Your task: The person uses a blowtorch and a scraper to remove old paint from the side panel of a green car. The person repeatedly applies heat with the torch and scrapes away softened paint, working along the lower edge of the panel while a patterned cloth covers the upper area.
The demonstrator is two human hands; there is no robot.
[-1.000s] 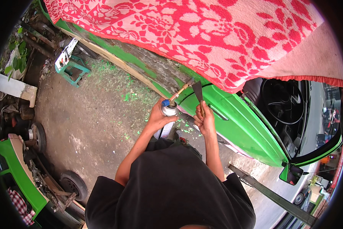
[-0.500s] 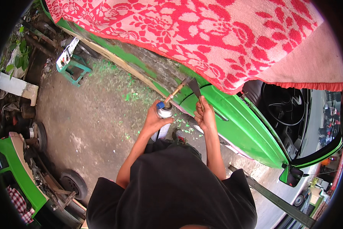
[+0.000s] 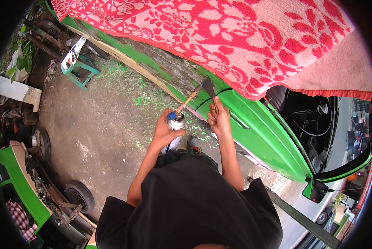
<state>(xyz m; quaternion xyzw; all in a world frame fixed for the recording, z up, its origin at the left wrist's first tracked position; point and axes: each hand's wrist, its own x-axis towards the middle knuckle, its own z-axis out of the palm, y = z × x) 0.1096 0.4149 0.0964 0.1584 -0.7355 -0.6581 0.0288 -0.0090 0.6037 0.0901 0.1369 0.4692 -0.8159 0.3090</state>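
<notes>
My left hand is wrapped round the can of a gas torch, which has a blue knob and a copper-coloured nozzle. The nozzle points up and right at the side of a green car. In my right hand is the handle of a scraper; its dark, flared blade lies at the car's panel, beside the nozzle tip. Left of the blade the panel shows bare, greyish-brown patches between strips of green paint. No flame can be made out.
A red and pink floral towel drapes over the car. Green paint flakes litter the ground. A green stool stands at the far left, and loose wheels lie left near another green vehicle body. A side mirror juts out right.
Both hands have shifted slightly: the scraper and right hand are a little higher and further left, and the torch has moved slightly left. Both grips stay the same.
</notes>
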